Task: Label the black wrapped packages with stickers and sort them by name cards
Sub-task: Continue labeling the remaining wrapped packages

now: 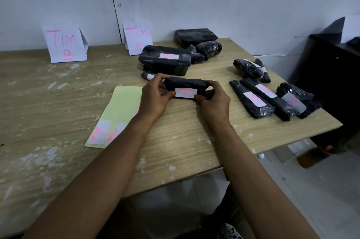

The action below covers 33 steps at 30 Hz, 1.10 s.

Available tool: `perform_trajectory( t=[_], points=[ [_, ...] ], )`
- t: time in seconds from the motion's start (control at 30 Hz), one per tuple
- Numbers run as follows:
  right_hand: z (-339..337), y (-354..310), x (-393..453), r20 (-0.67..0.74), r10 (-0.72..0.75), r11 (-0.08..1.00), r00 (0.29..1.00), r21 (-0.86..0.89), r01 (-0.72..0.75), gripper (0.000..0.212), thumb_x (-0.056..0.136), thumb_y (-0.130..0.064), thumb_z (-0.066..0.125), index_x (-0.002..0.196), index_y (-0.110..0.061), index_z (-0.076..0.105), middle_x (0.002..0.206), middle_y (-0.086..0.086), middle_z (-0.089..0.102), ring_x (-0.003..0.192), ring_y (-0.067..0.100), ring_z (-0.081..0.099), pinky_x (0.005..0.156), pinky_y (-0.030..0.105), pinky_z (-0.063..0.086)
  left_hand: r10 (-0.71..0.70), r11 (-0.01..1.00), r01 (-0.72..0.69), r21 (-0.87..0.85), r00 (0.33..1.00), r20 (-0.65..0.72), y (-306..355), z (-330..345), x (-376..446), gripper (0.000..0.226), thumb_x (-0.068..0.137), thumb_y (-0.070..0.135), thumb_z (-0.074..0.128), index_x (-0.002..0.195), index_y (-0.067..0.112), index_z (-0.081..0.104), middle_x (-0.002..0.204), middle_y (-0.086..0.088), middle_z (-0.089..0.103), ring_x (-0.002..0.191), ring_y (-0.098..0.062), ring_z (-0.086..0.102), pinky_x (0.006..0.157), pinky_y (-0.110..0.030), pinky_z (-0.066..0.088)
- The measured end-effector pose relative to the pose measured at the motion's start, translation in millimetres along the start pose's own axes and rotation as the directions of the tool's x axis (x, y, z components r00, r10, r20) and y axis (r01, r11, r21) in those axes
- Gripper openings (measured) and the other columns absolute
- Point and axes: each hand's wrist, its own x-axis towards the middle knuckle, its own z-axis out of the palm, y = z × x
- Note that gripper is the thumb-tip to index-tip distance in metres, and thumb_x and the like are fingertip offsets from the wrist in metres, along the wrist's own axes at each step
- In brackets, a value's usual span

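Note:
A small black wrapped package (186, 84) is held just above the table's middle between both hands. My left hand (155, 96) grips its left end and my right hand (212, 98) grips its right end. A white sticker (185, 93) with pink writing lies on its near face, with both thumbs at its ends. A yellow-green sticker sheet (118, 110) with two written stickers lies to the left. Name cards TIM B (63, 44) and TIM C (137, 37) stand at the wall.
A large labelled black package (165, 60) lies before the TIM C card, a small labelled roll (148, 75) beside it. Unlabelled packages (196, 37) sit behind. Several labelled packages (268, 96) lie at the table's right edge. A dark cabinet (331, 67) stands beyond.

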Motion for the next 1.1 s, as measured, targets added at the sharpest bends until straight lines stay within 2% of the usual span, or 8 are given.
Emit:
perform_trajectory(
  t=[0.07,0.2,0.4,0.57,0.7,0.83,0.93,1.1],
  points=[
    [0.6,-1.2,-0.4,-0.001,0.012,1.000,1.000,0.027,-0.012,0.033,0.084,0.001,0.069,0.105,-0.024,0.060,0.078,-0.003,0.065,0.057,-0.009,0.058,0.056,0.002,0.041,0.007,1.000,-0.007,0.000,1.000,-0.016,0.2,-0.9,-0.3,0.038,0.082,0.012,0.076,0.117,0.017,0.062,0.086,0.009,0.060,0.074,0.008,0.059,0.069,-0.010,0.047],
    [-0.1,-2.2,1.4,-0.018,0.011,0.999,1.000,0.031,-0.010,0.022,0.089,-0.009,0.068,0.109,-0.017,0.063,0.075,-0.004,0.062,0.054,-0.012,0.056,0.053,0.000,0.037,0.009,1.000,-0.009,-0.003,0.999,-0.036,0.7,0.9,-0.4,0.030,0.086,0.021,0.073,0.114,0.018,0.064,0.090,-0.005,0.065,0.081,-0.012,0.063,0.073,-0.023,0.050],
    [2.3,-2.3,2.4,-0.045,0.024,1.000,0.999,0.010,-0.024,0.018,0.090,-0.018,0.068,0.106,-0.017,0.062,0.077,-0.001,0.062,0.064,-0.002,0.056,0.053,0.001,0.037,0.006,1.000,-0.006,-0.006,0.998,-0.065,2.1,2.0,0.0,0.026,0.088,0.025,0.071,0.111,0.016,0.065,0.087,0.000,0.064,0.079,-0.009,0.061,0.072,-0.022,0.049],
    [8.9,-0.4,0.1,-0.054,-0.078,0.991,0.996,-0.113,0.071,0.064,0.083,-0.032,0.074,0.141,-0.031,0.044,0.110,0.000,0.053,0.094,0.010,0.054,0.078,0.016,0.040,0.026,0.999,-0.023,0.033,0.997,-0.071,4.7,2.3,-1.6,0.023,0.092,0.025,0.066,0.114,0.018,0.064,0.089,0.005,0.064,0.078,0.000,0.058,0.069,-0.010,0.045],
    [11.1,0.4,-2.2,-0.022,-0.169,0.965,0.985,-0.205,0.161,0.084,0.076,-0.027,0.079,0.147,-0.037,0.036,0.131,0.002,0.037,0.105,0.011,0.048,0.082,0.021,0.040,0.059,0.997,-0.056,0.052,0.997,-0.054,8.9,2.5,-5.3,0.031,0.095,0.023,0.061,0.125,0.015,0.058,0.096,0.004,0.062,0.085,-0.007,0.060,0.069,-0.002,0.040],
    [12.3,-3.1,-7.2,-0.131,-0.302,0.900,0.944,-0.366,0.237,0.076,0.072,-0.024,0.079,0.141,-0.031,0.047,0.136,0.008,0.037,0.116,0.025,0.046,0.091,0.033,0.045,0.055,0.997,-0.053,0.053,0.998,-0.043,13.5,3.3,-10.0,0.032,0.096,0.019,0.059,0.126,0.012,0.051,0.096,0.004,0.060,0.078,-0.003,0.058,0.065,-0.001,0.040],
    [15.0,-4.9,-13.2,-0.094,-0.382,0.841,0.919,-0.447,0.304,0.067,0.074,-0.023,0.073,0.138,-0.032,0.051,0.139,0.006,0.038,0.112,0.024,0.044,0.088,0.033,0.044,0.050,0.998,-0.049,0.048,0.999,-0.016,15.2,3.2,-11.8,0.027,0.097,0.016,0.055,0.123,0.012,0.051,0.100,0.002,0.063,0.081,-0.005,0.059,0.066,-0.002,0.041],
    [16.7,3.2,-10.8,-0.051,-0.336,0.776,0.940,-0.581,0.246,0.059,0.077,-0.027,0.069,0.134,-0.034,0.056,0.143,0.000,0.042,0.108,0.030,0.044,0.083,0.031,0.032,0.066,0.997,-0.068,0.030,0.994,0.086,17.5,2.6,-15.5,0.031,0.095,0.013,0.056,0.126,0.019,0.052,0.106,0.004,0.065,0.089,-0.008,0.063,0.076,-0.016,0.047]
  ],
)
